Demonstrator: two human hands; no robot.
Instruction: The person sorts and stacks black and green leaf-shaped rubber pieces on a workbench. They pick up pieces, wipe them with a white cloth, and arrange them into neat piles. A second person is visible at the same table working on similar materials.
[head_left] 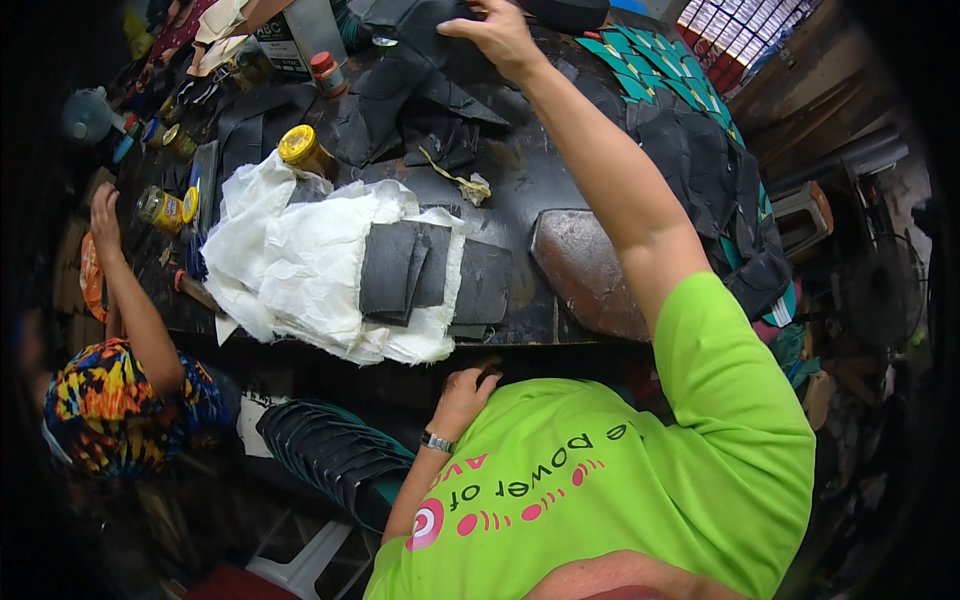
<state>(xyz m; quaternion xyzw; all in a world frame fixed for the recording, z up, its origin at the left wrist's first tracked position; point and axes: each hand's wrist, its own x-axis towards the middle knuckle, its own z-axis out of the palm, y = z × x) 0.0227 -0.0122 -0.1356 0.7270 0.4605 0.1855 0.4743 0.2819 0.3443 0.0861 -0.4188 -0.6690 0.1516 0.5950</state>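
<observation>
My right hand (497, 38) reaches to the far side of the table. Its thumb and fingers close on a black sheet piece (425, 22), and the fingertips are partly cut off by the picture's upper edge. At the near table edge, close to my body, my left hand (464, 402) is curled; whatever small thing it holds is in shadow. In front of me a crumpled white cloth (290, 260) lies on the table. Dark grey cut pieces (395, 270) overlap on the cloth, and more flat dark pieces (483, 285) lie beside it.
A dark stone-like slab (585, 270) sits to the right. Black pieces (690, 170) and green pieces (640, 65) pile beyond it. Yellow-lidded jars (303, 148) stand left. A co-worker's hand (105, 215) is at far left. Stacked black pieces (325, 450) are below the table edge.
</observation>
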